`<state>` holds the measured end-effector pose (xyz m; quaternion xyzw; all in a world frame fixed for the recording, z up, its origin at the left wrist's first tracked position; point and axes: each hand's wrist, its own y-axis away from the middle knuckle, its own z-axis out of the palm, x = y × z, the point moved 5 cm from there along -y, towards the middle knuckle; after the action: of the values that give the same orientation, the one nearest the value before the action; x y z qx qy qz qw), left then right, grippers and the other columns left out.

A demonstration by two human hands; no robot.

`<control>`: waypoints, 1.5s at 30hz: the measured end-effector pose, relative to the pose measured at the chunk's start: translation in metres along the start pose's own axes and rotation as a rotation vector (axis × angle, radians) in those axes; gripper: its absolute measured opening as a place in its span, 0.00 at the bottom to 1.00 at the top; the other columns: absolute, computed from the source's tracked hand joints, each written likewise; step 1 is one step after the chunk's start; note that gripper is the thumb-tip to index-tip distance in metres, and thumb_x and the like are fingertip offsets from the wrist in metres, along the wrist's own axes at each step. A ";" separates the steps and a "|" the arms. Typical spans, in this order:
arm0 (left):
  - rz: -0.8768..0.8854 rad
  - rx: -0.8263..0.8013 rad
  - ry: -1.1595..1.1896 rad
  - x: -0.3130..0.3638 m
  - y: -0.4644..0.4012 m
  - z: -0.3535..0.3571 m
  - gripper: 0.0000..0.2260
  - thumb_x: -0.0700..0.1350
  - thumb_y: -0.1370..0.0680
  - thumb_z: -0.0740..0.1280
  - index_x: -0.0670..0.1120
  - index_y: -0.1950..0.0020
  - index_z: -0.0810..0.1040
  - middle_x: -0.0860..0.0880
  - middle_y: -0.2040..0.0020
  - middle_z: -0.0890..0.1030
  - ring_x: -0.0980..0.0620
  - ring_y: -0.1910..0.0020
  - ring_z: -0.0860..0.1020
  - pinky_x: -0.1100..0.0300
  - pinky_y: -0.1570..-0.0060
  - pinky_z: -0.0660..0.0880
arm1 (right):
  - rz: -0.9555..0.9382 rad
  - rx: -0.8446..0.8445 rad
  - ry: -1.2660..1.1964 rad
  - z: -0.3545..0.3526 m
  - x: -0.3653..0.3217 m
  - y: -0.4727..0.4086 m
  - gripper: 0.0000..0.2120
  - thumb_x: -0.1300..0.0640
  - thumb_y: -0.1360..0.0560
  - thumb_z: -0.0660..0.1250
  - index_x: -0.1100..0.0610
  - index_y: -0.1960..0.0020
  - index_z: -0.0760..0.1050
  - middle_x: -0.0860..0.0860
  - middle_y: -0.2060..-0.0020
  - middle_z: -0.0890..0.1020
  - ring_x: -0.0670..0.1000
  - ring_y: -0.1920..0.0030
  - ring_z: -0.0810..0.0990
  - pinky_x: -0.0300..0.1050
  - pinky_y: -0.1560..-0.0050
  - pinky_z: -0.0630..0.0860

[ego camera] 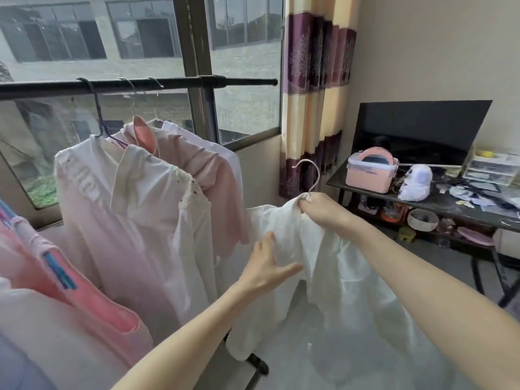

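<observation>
Thin white shirt (337,277), creased & slightly sheer, draped on wire hanger (311,171), held in mid-air below & to R of clothes rail (140,85) end, R hand (320,209) clenched round collar + hanger neck, L hand (266,267) flat on front cloth, fingers straight, thumb spread.

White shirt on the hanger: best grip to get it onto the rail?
Grip the hanger at its neck under the hook, collar bunched in, coming from the right, as the right hand does. That leaves the hook upright and free, tip pointing left toward the rail. The left hand touches the white shirt.
</observation>
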<state>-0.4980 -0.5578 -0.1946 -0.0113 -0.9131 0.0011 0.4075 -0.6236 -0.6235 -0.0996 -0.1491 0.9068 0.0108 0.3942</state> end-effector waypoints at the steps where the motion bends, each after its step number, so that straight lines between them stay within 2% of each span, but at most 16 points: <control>1: -0.032 0.036 -0.026 -0.002 0.001 0.005 0.35 0.59 0.33 0.68 0.48 0.31 0.58 0.48 0.40 0.66 0.49 0.40 0.67 0.53 0.42 0.69 | 0.009 0.010 -0.053 0.003 0.002 0.002 0.13 0.61 0.23 0.53 0.56 0.63 0.70 0.53 0.60 0.76 0.51 0.59 0.73 0.44 0.56 0.68; 5: -0.086 0.219 -0.019 -0.008 -0.001 0.003 0.05 0.40 0.26 0.56 0.44 0.54 0.69 0.44 0.52 0.76 0.41 0.51 0.74 0.52 0.57 0.71 | 0.015 0.061 -0.093 0.009 0.012 0.013 0.11 0.60 0.22 0.54 0.62 0.53 0.75 0.54 0.54 0.80 0.52 0.52 0.77 0.46 0.50 0.71; 8: -0.107 0.293 0.109 -0.021 0.005 -0.018 0.11 0.34 0.28 0.53 0.42 0.55 0.74 0.47 0.59 0.77 0.45 0.56 0.73 0.57 0.65 0.65 | 0.068 -0.092 0.195 0.016 0.042 0.019 0.09 0.57 0.21 0.56 0.56 0.58 0.72 0.52 0.56 0.77 0.54 0.53 0.76 0.47 0.52 0.70; 11: -0.017 0.411 -0.017 -0.025 0.018 -0.047 0.16 0.34 0.28 0.55 0.46 0.48 0.77 0.51 0.56 0.78 0.47 0.52 0.75 0.58 0.59 0.67 | 0.071 -0.460 0.427 0.046 0.071 0.033 0.12 0.56 0.24 0.57 0.49 0.63 0.73 0.50 0.56 0.78 0.56 0.54 0.77 0.47 0.55 0.71; 14: 0.035 0.455 -0.202 -0.023 0.020 -0.061 0.18 0.36 0.26 0.56 0.49 0.42 0.77 0.49 0.48 0.78 0.46 0.47 0.74 0.53 0.52 0.70 | 0.027 -0.629 0.503 0.072 0.060 0.049 0.15 0.57 0.24 0.56 0.46 0.67 0.70 0.49 0.53 0.79 0.52 0.55 0.75 0.46 0.52 0.71; 16: 0.009 0.453 -0.262 -0.028 0.020 -0.070 0.18 0.36 0.25 0.56 0.49 0.41 0.76 0.47 0.47 0.76 0.44 0.46 0.74 0.52 0.51 0.71 | -0.011 -0.561 0.540 0.075 0.048 0.048 0.13 0.56 0.24 0.56 0.46 0.65 0.71 0.50 0.48 0.79 0.54 0.51 0.75 0.47 0.50 0.71; 20: -0.020 0.533 -0.395 -0.041 0.033 -0.099 0.15 0.38 0.24 0.57 0.47 0.41 0.77 0.44 0.47 0.71 0.40 0.49 0.74 0.51 0.55 0.73 | 0.023 0.044 0.368 0.055 0.041 0.040 0.08 0.52 0.22 0.57 0.55 0.56 0.69 0.60 0.49 0.80 0.63 0.46 0.76 0.51 0.53 0.68; 22: -0.015 0.560 -0.433 -0.043 0.045 -0.101 0.16 0.36 0.24 0.56 0.47 0.42 0.78 0.44 0.51 0.70 0.41 0.53 0.74 0.53 0.60 0.70 | 0.037 0.182 0.304 0.065 0.042 0.048 0.10 0.52 0.22 0.56 0.57 0.52 0.71 0.62 0.50 0.80 0.65 0.46 0.76 0.51 0.55 0.67; 24: -0.021 0.551 -0.371 -0.049 0.054 -0.098 0.17 0.34 0.26 0.56 0.45 0.44 0.78 0.43 0.53 0.73 0.41 0.54 0.74 0.54 0.59 0.70 | 0.078 0.090 0.302 0.094 0.050 0.054 0.13 0.52 0.21 0.55 0.57 0.45 0.73 0.61 0.47 0.80 0.64 0.44 0.75 0.51 0.51 0.69; 26: -0.043 0.508 -0.195 -0.059 0.062 -0.093 0.17 0.32 0.28 0.55 0.43 0.47 0.79 0.44 0.53 0.78 0.44 0.53 0.75 0.56 0.56 0.71 | 0.109 -0.129 0.333 0.131 0.061 0.058 0.12 0.54 0.22 0.53 0.58 0.49 0.73 0.62 0.46 0.79 0.64 0.44 0.75 0.50 0.51 0.69; 28: -0.144 0.448 0.050 -0.078 0.070 -0.087 0.16 0.31 0.28 0.54 0.44 0.55 0.80 0.49 0.61 0.79 0.50 0.60 0.74 0.65 0.63 0.69 | 0.106 -0.236 0.370 0.154 0.065 0.063 0.10 0.57 0.23 0.53 0.58 0.53 0.71 0.62 0.46 0.78 0.63 0.45 0.75 0.49 0.52 0.68; 30: -0.239 0.417 0.141 -0.097 0.079 -0.082 0.13 0.34 0.25 0.55 0.45 0.65 0.73 0.52 0.70 0.72 0.52 0.69 0.68 0.66 0.73 0.64 | 0.098 -0.184 0.374 0.159 0.064 0.064 0.10 0.59 0.22 0.52 0.60 0.50 0.71 0.61 0.47 0.78 0.64 0.45 0.74 0.50 0.51 0.64; 34: -0.257 0.357 -0.216 -0.115 0.087 -0.092 0.16 0.48 0.24 0.63 0.45 0.69 0.65 0.50 0.72 0.68 0.44 0.66 0.66 0.56 0.69 0.62 | 0.020 -0.184 0.474 0.160 0.066 0.063 0.08 0.59 0.21 0.51 0.60 0.52 0.68 0.59 0.50 0.78 0.61 0.45 0.74 0.51 0.51 0.61; 39: -0.120 0.228 -0.842 -0.100 0.085 -0.111 0.21 0.65 0.31 0.66 0.46 0.61 0.70 0.47 0.62 0.79 0.42 0.59 0.76 0.57 0.65 0.65 | -0.122 -0.343 0.618 0.158 0.052 0.059 0.10 0.55 0.19 0.50 0.55 0.58 0.63 0.56 0.55 0.74 0.60 0.47 0.72 0.50 0.46 0.62; 42: -0.115 0.144 -1.065 -0.100 0.078 -0.117 0.13 0.56 0.25 0.65 0.46 0.53 0.74 0.46 0.54 0.81 0.42 0.54 0.78 0.57 0.63 0.65 | -0.087 -0.372 0.510 0.145 0.045 0.049 0.15 0.54 0.19 0.51 0.55 0.65 0.60 0.52 0.61 0.69 0.60 0.49 0.71 0.45 0.53 0.58; 45: -0.177 0.172 -1.109 -0.100 0.068 -0.126 0.07 0.40 0.25 0.63 0.44 0.49 0.76 0.46 0.50 0.80 0.41 0.51 0.78 0.57 0.62 0.66 | -0.040 -0.512 0.460 0.145 0.045 0.044 0.14 0.52 0.20 0.54 0.56 0.63 0.62 0.53 0.59 0.74 0.58 0.51 0.73 0.44 0.55 0.62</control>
<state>-0.3365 -0.4932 -0.1857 0.1005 -0.9846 0.0470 -0.1350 -0.5617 -0.5731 -0.2356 -0.2594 0.9367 0.1966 0.1293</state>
